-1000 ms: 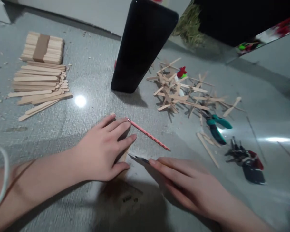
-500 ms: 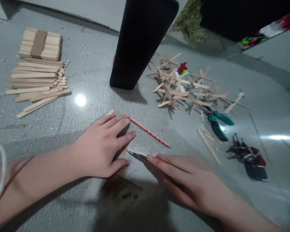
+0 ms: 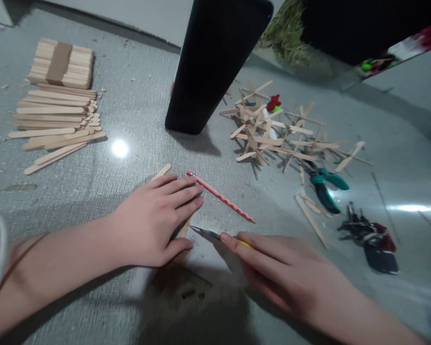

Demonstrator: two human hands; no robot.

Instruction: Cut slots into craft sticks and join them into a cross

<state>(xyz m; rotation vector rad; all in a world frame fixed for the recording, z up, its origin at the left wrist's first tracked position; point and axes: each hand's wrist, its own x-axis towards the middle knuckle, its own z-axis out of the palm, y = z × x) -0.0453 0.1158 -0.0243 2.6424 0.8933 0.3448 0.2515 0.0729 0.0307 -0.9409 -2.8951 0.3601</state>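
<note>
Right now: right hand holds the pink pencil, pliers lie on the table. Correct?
Not the pencil: the head view shows the right hand holding a pointed tool; the pencil lies on the table. The pliers do lie there too.

A grey, glossy work surface with a fine texture (image 3: 143,124) carries everything. At its far left lies a brick-like bundle of pale wooden sticks (image 3: 79,67) wrapped by a brown band (image 3: 59,63), with a loose pile of flat, round-ended wooden sticks (image 3: 53,120) just beside it. A black rectangular slab (image 3: 219,67) stands tilted. Right of it spreads a jumble of crossed wooden sticks (image 3: 260,140), near teal-and-black-handled pliers (image 3: 323,194) and a black-and-red cluster, blurred (image 3: 369,235). A slim pink pencil (image 3: 222,199) lies flat, near a partly covered pale wooden stick (image 3: 162,171)
</note>
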